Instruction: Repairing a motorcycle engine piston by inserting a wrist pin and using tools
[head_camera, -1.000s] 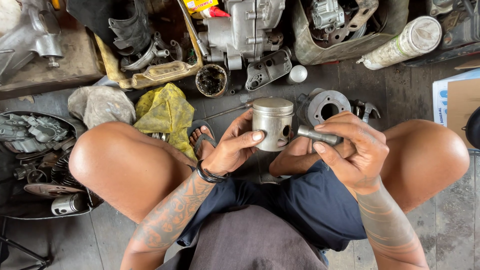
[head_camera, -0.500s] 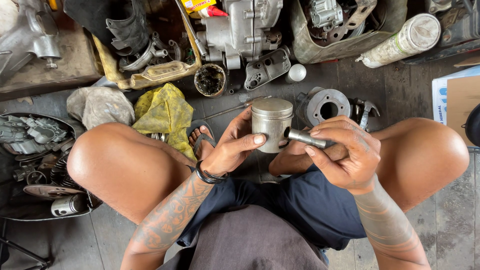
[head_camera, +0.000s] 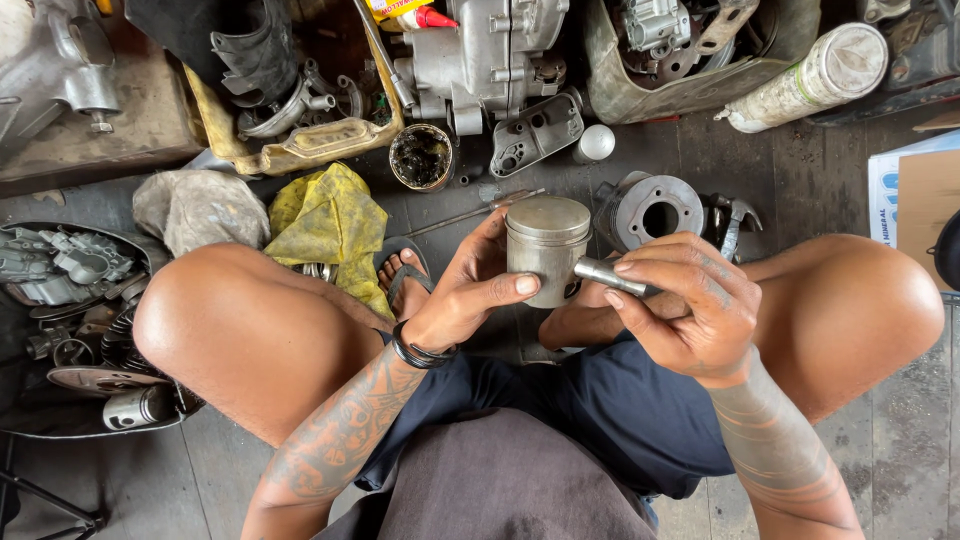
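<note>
Gripping upright metal piston (head_camera: 546, 240) in left hand (head_camera: 470, 290), steadying it; right hand (head_camera: 690, 300) pinching steel pin (head_camera: 606, 274) against its side hole.

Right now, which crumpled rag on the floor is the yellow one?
The yellow rag, beside the person's left knee. The grey rag lies further left, next to it.

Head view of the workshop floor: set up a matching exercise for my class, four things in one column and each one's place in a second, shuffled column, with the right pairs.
Things:
1. piston
2. metal pin
3. yellow rag
4. grease tin

Places:
A. on the floor by the left knee
B. in the right hand
C. in the left hand
D. on the floor beneath the engine case

Pairs: 1-C, 2-B, 3-A, 4-D
</note>
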